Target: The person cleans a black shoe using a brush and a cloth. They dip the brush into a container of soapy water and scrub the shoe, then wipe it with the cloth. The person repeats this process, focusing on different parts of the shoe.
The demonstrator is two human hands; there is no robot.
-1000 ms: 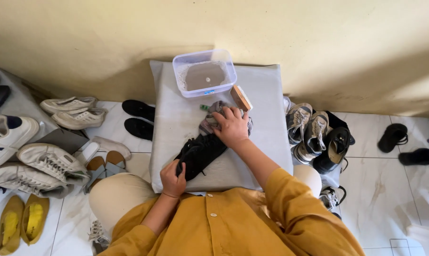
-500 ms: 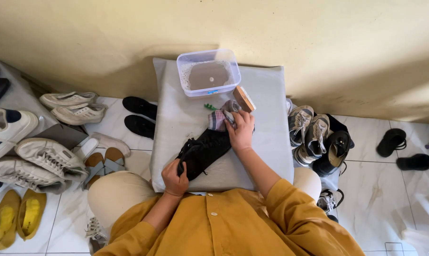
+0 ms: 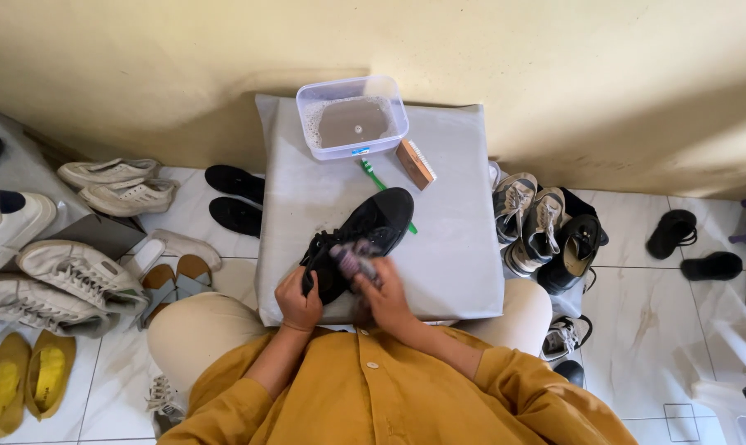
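Note:
A black shoe (image 3: 373, 224) lies on a grey-covered low table (image 3: 455, 239) in front of me. My left hand (image 3: 297, 298) grips the shoe's heel end. My right hand (image 3: 383, 293) holds a crumpled purplish cloth (image 3: 354, 257) against the shoe's opening. A green toothbrush (image 3: 376, 180) lies partly under the shoe's toe. Beyond it are a wooden scrub brush (image 3: 415, 163) and a clear plastic tub (image 3: 352, 125) of murky water.
Shoes surround the table on the tiled floor: white sneakers (image 3: 121, 185) and yellow shoes (image 3: 27, 379) on the left, black slip-ons (image 3: 234, 198) by the table, grey sneakers (image 3: 525, 216) and black sandals (image 3: 690, 247) on the right. A yellow wall stands behind.
My right hand has come back from the far side of the table with the cloth, down onto the shoe. The toothbrush now lies uncovered.

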